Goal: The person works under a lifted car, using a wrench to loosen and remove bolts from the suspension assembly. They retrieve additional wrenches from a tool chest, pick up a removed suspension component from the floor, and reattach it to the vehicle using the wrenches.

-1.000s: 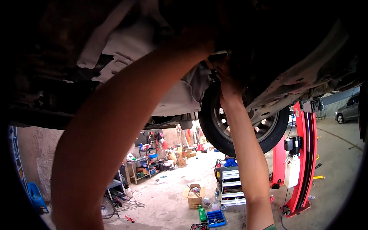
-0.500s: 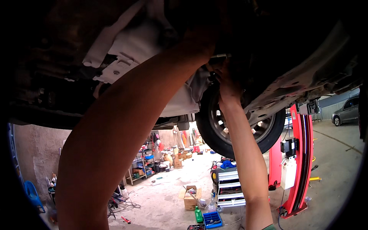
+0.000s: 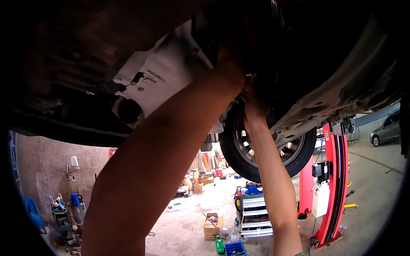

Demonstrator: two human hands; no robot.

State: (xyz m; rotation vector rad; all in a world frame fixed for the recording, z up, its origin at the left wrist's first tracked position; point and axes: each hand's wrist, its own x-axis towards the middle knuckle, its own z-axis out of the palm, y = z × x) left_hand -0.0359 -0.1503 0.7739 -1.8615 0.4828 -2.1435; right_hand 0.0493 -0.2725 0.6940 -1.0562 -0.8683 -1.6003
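Note:
Both my arms reach up under a raised car, the left one crossing in front of its underside. My left hand (image 3: 232, 57) goes into the dark beside a grey-white casing (image 3: 164, 70); its fingers are hidden. Just to the right and lower, my right hand (image 3: 255, 106) is raised with its fingers curled up into shadow. A small shiny metal piece (image 3: 250, 75) shows at those fingertips, and its kind is not clear. Behind my right forearm hangs a wheel with a black tire (image 3: 239, 165).
A red lift post (image 3: 333, 192) stands at the right, with a grey car (image 3: 385, 129) beyond. Below are a tool cart with drawers (image 3: 256, 217), a cardboard box (image 3: 211, 228), a green bottle (image 3: 219, 245) and a blue tray (image 3: 235, 248). A blue chair (image 3: 34, 213) is at far left.
My left arm has shifted right in the picture, and its elbow sits lower. The shiny metal piece appears lower and shorter. My right hand is slightly lower; the underside view has shifted too.

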